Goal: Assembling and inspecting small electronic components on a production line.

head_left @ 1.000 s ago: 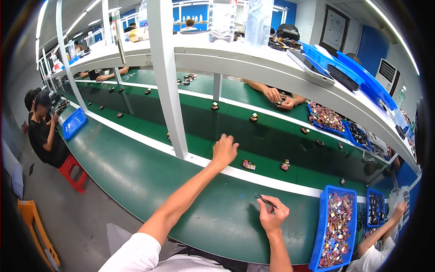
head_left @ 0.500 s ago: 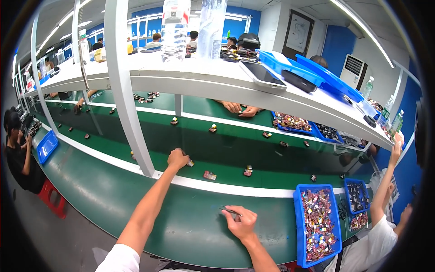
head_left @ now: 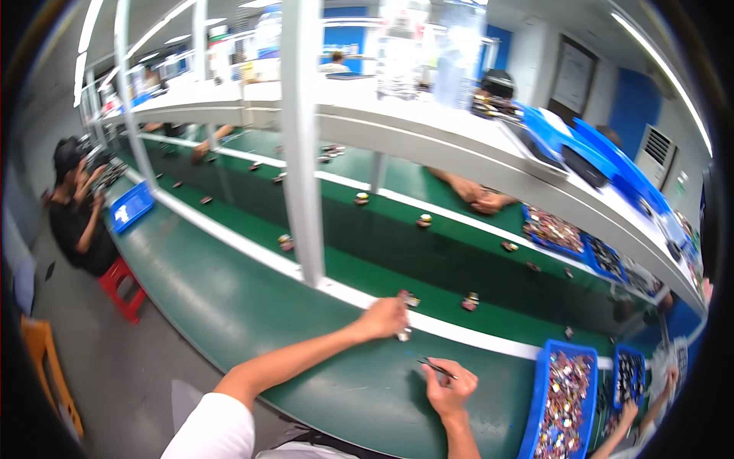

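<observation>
My left hand (head_left: 384,317) is closed on a small electronic part (head_left: 404,335) with a pale, shiny piece on it, above the near edge of the green bench. Just beyond its fingertips, another small reddish and white part (head_left: 412,300) lies on the green conveyor belt (head_left: 359,264). Dark tweezers (head_left: 438,369) are gripped in my right hand (head_left: 453,389), their tips pointing left over the bench. A further part (head_left: 470,301) rests on the belt to the right. Blur hides the exact kind of these parts.
At the right stands a blue tray (head_left: 547,382) heaped with small parts, beside a smaller blue tray (head_left: 629,375). A white post (head_left: 303,153) rises in front, bearing a shelf (head_left: 443,138) with bottles. Co-workers' hands (head_left: 478,195) are across the belt; a seated person (head_left: 80,214) is left.
My left hand has drawn back from the belt toward me with a part in its fingers. My right hand still holds the tweezers. The view has swung left.
</observation>
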Demonstrator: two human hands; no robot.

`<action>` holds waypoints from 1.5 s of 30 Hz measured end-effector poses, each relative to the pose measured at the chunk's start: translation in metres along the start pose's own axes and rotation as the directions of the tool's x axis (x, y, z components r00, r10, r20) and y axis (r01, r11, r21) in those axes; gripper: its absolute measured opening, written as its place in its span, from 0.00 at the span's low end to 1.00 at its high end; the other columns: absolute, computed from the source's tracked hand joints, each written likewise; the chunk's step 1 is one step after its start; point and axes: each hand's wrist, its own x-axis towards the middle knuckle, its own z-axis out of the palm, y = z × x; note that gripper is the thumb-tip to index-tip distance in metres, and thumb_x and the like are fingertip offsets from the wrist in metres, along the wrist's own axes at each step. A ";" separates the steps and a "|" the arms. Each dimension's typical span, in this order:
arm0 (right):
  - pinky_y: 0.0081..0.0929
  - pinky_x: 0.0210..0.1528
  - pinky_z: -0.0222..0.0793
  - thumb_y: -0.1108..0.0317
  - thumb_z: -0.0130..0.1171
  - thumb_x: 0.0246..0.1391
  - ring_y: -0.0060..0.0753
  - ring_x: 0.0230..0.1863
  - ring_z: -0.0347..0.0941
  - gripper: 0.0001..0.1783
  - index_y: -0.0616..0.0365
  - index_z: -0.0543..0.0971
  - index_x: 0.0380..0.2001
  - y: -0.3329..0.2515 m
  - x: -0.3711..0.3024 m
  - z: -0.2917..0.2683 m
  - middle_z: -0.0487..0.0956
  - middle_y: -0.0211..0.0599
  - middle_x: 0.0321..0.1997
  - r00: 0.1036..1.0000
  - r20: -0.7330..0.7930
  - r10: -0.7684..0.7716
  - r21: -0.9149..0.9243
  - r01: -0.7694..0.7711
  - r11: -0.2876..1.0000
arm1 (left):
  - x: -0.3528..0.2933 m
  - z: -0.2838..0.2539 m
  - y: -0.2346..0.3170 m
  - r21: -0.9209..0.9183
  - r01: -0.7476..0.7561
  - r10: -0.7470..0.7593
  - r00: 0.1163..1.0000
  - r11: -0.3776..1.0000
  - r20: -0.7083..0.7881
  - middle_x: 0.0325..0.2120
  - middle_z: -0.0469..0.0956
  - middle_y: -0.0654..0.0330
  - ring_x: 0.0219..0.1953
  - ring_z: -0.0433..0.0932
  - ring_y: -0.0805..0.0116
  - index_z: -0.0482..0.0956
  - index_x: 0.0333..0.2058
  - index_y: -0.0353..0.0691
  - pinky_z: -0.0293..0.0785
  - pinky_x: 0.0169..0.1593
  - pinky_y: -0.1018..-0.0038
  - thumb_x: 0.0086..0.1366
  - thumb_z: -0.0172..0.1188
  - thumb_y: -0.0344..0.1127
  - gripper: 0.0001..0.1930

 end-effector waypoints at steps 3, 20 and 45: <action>0.18 0.16 0.56 0.79 0.75 0.39 0.19 0.11 0.65 0.10 0.58 0.83 0.27 -0.004 -0.001 -0.001 0.84 0.33 0.25 0.998 0.059 -0.011 0.067 0.007 0.998 | -0.018 0.007 0.028 0.077 -0.091 0.090 0.996 0.993 0.027 0.31 0.80 0.49 0.36 0.82 0.50 0.80 0.32 0.35 0.77 0.42 0.60 0.60 0.66 0.34 0.08; 0.16 0.15 0.53 0.80 0.74 0.38 0.18 0.11 0.65 0.10 0.62 0.81 0.25 -0.026 -0.003 0.007 0.84 0.36 0.25 0.990 0.127 -0.066 0.184 0.042 0.982 | -0.068 -0.270 -0.106 -0.209 0.450 -0.469 0.606 0.868 -0.642 0.22 0.83 0.52 0.19 0.83 0.66 0.83 0.34 0.26 0.80 0.24 0.69 0.62 0.63 0.33 0.11; 0.15 0.16 0.53 0.81 0.72 0.41 0.16 0.14 0.68 0.10 0.63 0.81 0.27 -0.014 -0.006 0.003 0.83 0.36 0.25 0.989 0.145 0.009 0.142 -0.030 0.989 | -0.006 -0.288 -0.159 -0.410 0.701 -0.761 0.295 0.583 -0.578 0.22 0.82 0.58 0.22 0.80 0.67 0.84 0.26 0.33 0.75 0.29 0.70 0.49 0.81 0.39 0.16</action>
